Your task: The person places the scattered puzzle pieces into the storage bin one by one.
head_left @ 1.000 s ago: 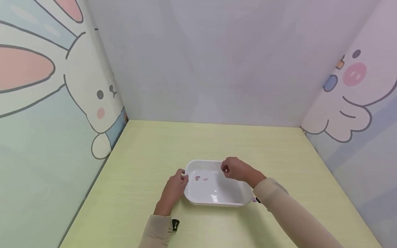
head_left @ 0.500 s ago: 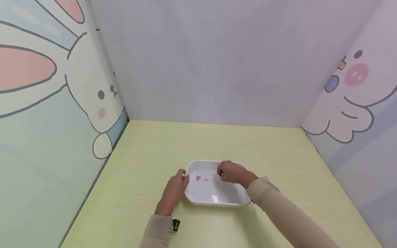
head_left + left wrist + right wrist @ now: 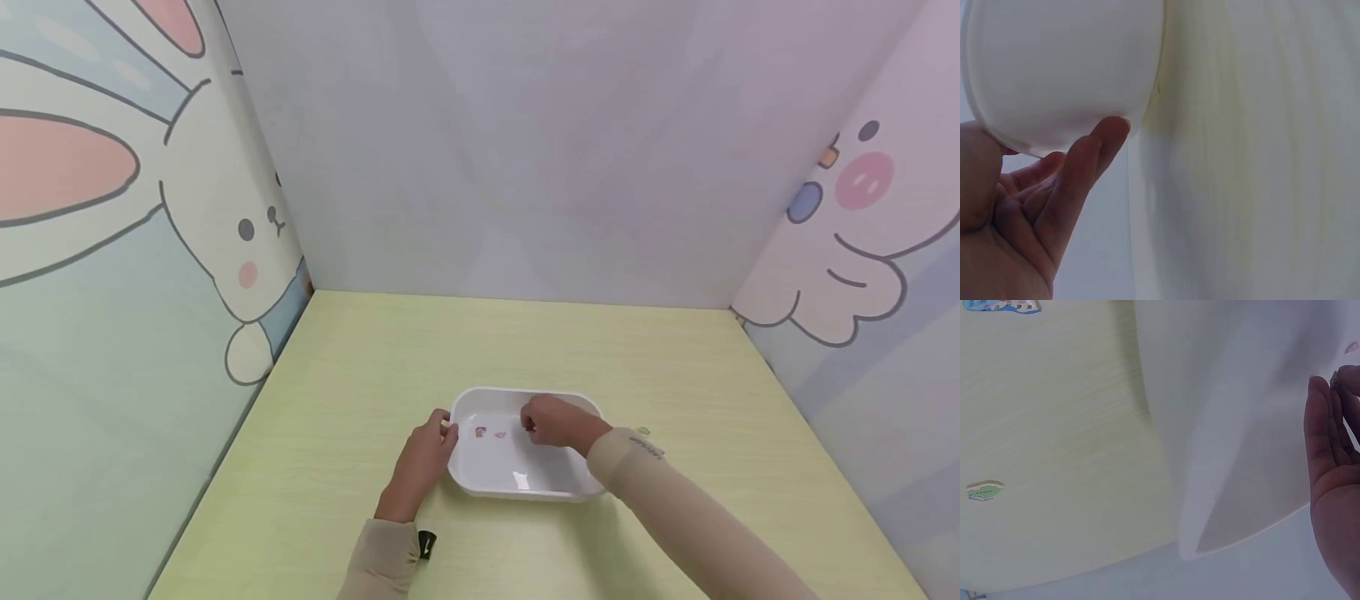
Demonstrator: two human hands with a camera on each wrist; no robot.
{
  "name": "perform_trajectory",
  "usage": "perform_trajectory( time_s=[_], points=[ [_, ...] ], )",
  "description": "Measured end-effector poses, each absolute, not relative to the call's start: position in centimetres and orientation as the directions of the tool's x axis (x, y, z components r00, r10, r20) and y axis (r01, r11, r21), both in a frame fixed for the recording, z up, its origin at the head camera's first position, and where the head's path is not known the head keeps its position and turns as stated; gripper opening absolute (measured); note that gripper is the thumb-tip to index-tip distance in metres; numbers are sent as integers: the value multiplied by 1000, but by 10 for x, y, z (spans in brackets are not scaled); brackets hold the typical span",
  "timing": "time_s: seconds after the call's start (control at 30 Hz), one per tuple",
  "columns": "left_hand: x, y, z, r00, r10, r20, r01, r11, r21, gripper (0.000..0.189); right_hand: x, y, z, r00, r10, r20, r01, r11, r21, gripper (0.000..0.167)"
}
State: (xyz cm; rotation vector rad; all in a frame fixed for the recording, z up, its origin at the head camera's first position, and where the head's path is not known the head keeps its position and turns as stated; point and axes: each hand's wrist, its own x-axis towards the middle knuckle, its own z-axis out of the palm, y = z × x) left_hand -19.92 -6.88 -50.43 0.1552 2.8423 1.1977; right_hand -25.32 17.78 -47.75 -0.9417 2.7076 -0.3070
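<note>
Tiny stickers (image 3: 489, 432) in the tray (image 3: 525, 487): designs unreadable.

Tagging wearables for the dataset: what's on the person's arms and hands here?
Both arms wear long beige sleeves: left sleeve, right sleeve. Small dark print sits near the right cuff, too small to read. A small black device sits at the left cuff. The left hand and right hand are bare, no gloves.

We sit at what looks like a children's play or craft booth rather than a home or a workshop. A pale yellow-green tabletop (image 3: 525, 350) is boxed in by three panels: a plain lilac back wall (image 3: 525, 142), a left wall with a cartoon rabbit (image 3: 232, 242), and a right wall with a pink-cheeked cartoon figure (image 3: 847, 250). Small stickers (image 3: 984, 490) lie on the tabletop.
</note>
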Motion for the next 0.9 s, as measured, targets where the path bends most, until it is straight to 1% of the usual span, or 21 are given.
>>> perform_trajectory(
  time_s=[0.23,0.43,0.6,0.7,0.9],
  points=[
    [-200,-68,-504,-993,116,-11,73,696,714,30,-253,174,-481,-749,-639,-173,-587,762,-274,18],
    [-200,-67,-504,-995,101,-17,59,695,717,30,-253,168,-478,-722,-676,-147,-633,731,-256,22],
    [-200,-68,-504,-994,104,-15,62,691,720,30,-253,161,-474,-727,-662,-183,-616,746,-252,23],
    [-200,-68,-505,-995,103,-14,62,695,716,30,-255,157,-473,-731,-649,-209,-611,760,-222,22],
    [-199,-69,-505,-995,102,-6,67,692,719,29,-255,155,-471,-726,-653,-216,-619,757,-209,24]
  ],
)
